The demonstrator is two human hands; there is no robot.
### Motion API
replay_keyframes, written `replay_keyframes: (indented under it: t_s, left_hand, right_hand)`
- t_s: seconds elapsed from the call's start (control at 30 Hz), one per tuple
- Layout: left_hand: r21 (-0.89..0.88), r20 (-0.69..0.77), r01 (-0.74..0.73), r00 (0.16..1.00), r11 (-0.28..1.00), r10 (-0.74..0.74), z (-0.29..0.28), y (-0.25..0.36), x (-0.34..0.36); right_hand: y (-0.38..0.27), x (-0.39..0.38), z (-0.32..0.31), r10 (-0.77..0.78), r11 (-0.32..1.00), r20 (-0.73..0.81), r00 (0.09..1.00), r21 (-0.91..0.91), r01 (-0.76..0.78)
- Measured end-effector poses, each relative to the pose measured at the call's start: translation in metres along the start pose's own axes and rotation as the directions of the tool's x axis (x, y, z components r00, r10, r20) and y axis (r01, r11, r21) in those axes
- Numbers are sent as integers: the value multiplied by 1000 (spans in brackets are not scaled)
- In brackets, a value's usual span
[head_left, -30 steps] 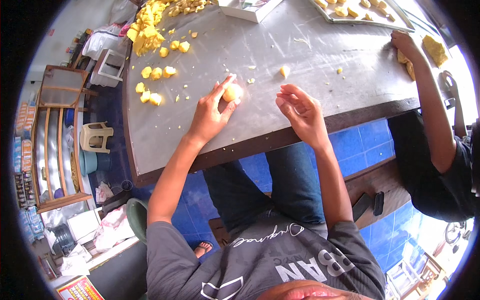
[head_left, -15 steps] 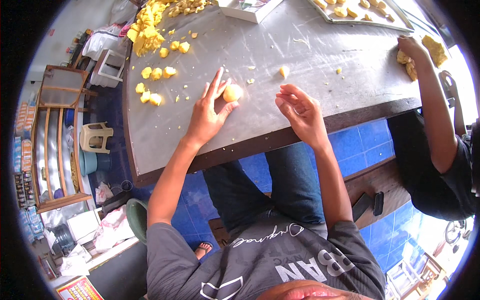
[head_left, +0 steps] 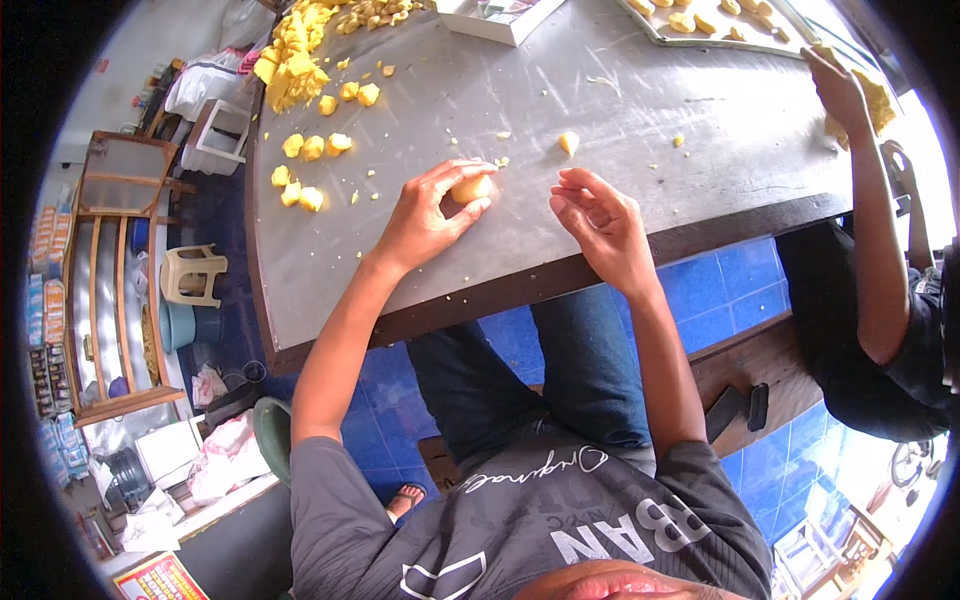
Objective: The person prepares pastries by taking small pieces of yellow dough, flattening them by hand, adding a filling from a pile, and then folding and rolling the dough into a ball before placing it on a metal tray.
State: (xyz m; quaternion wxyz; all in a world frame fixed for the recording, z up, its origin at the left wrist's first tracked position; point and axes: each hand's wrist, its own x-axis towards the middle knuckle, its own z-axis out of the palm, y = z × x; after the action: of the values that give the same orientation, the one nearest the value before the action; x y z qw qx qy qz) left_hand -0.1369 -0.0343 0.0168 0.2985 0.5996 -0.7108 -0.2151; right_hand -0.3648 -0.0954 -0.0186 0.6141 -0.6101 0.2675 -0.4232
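Note:
A smooth round ball of yellow dough (head_left: 472,188) rests on the metal-topped table (head_left: 420,110). Curled around it is my left hand (head_left: 425,218), fingers over its far side and thumb against its near side. My right hand (head_left: 608,228) hovers by the table's front edge, its fingers loosely bent and apart, holding nothing. Just beyond that hand lies a small pointed dough piece (head_left: 569,143). Several rough dough lumps (head_left: 313,147) sit in small groups to the left.
At the far left is a heap of yellow dough (head_left: 292,62) beside shaped pieces (head_left: 375,14). A white box (head_left: 510,28) stands at the back, a tray of dough pieces (head_left: 735,46) at the far right. Another person's hand (head_left: 838,92) touches a dough slab (head_left: 878,103) on the right.
My left fingers, stretched out beside the ball before, have closed over it, and the hand has shifted slightly right. My right hand has barely moved. The other person's hand has moved farther back.

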Motion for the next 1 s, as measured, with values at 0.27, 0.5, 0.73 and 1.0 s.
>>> replay_keyframes:
  t_s: [0.27,0.5,0.73,1.0]
  left_hand:
    - [363,220,-27,974,931,-57,-25,17,11]
    - [294,320,-58,946,954,-41,-34,13,22]
    - [301,373,-110,928,947,-11,-43,14,25]
    - [341,379,-97,925,935,-43,-40,10,17]
  right_hand:
    - [3,0,-3,-39,998,1,999,-50,39]
    - [2,-1,-2,-56,998,-5,998,-28,56]
    - [0,0,-1,-35,999,-9,999,-41,35]
    - [0,-1,1,-63,996,-4,998,-56,63]
